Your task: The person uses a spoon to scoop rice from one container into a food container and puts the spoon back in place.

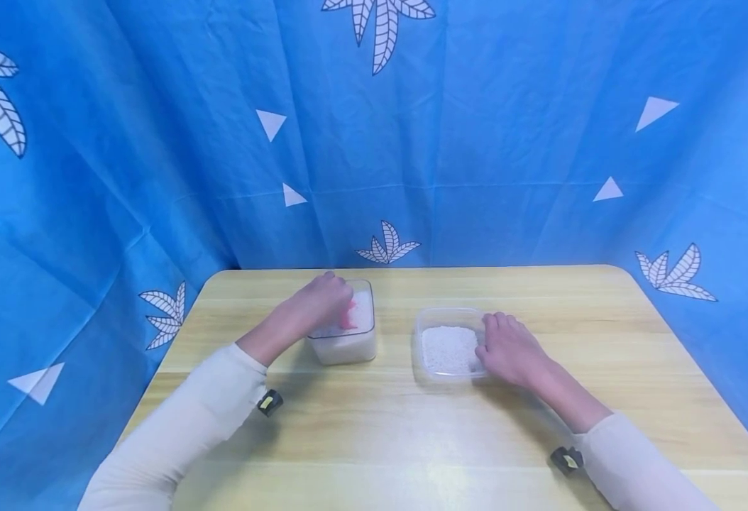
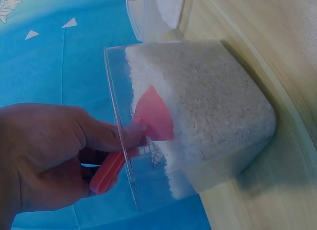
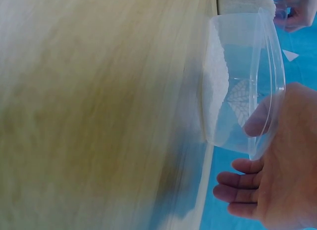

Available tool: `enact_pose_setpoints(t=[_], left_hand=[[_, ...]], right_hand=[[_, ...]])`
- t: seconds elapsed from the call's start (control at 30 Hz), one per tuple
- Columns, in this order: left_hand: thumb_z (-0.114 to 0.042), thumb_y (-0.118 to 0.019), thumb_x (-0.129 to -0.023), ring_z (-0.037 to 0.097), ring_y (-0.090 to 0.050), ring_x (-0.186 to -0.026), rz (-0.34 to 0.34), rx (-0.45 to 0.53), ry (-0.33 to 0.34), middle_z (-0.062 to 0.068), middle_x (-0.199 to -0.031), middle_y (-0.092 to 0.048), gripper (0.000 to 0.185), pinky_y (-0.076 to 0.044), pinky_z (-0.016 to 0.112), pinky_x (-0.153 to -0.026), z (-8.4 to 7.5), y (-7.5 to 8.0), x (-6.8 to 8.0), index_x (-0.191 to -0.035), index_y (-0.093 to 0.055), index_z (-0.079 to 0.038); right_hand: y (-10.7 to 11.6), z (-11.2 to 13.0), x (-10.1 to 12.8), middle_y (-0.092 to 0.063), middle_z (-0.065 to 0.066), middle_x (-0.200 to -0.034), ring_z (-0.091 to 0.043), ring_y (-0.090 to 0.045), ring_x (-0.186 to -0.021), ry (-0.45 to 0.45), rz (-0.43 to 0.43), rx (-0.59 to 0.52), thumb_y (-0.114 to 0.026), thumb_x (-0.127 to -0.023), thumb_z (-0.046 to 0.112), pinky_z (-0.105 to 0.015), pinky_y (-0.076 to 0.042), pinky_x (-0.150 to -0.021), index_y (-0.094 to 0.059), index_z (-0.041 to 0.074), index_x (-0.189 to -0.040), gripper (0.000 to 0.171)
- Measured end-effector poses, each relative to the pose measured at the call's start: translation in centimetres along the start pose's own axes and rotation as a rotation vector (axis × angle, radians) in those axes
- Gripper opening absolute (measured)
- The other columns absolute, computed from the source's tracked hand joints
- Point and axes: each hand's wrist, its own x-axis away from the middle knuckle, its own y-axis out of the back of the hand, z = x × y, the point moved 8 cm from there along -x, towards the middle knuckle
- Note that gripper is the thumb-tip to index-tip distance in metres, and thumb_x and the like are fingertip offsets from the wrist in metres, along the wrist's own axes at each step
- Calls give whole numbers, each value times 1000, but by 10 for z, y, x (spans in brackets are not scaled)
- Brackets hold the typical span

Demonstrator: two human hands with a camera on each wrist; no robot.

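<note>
Pink scoop [image 2: 154,117] pinched by fingers of left hand [image 2: 54,151], blade inside rice bin [image 1: 348,350], at nine o'clock of clear tub [image 3: 240,44] — tub's three-o'clock wall pinched by right hand [image 1: 516,349], presumably for steadiness.

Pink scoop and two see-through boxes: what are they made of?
The pink scoop looks like smooth plastic, without wood grain or metal shine. The taller box is clear and glossy with a crisp rim: probably hard plastic, though glass is possible. The shallower box seems thinner plastic, slightly cloudy with rounded corners.

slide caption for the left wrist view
Left hand holds a pink scoop dipped into a clear tub of rice
</note>
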Motion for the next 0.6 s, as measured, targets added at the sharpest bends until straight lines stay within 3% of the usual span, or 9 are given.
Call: enact_pose_setpoints(t=[0.23,0.4,0.6], left_hand=[[-9,-75,-92,25,-61,-85,-15,-85,-28,15,-99,-76,10,-56,35,-83,-4,-1,-2,-101,-77,-4],[-13,-77,-91,24,-61,-81,-43,-96,-43,14,-95,-75,9,-57,35,-80,-5,4,0,-95,-77,-5],[-7,-72,-94,25,-61,-83,-23,-100,-30,15,-97,-75,7,-57,37,-82,-2,0,-1,-98,-77,-4]], right_hand=[[2,-1,0,-52,-35,-137,-48,-51,-127,-4,0,-2,-47,-102,25,-63,-41,-112,-39,-17,-143,59],[2,-2,1,-52,-35,-137,-48,-51,-127,-6,-7,-7,-48,-102,25,-63,-41,-112,-40,-17,-143,59],[1,-3,1,-53,-34,-134,-47,-52,-124,-1,-11,-17,-48,-102,25,-62,-43,-110,-40,-16,-142,58]])
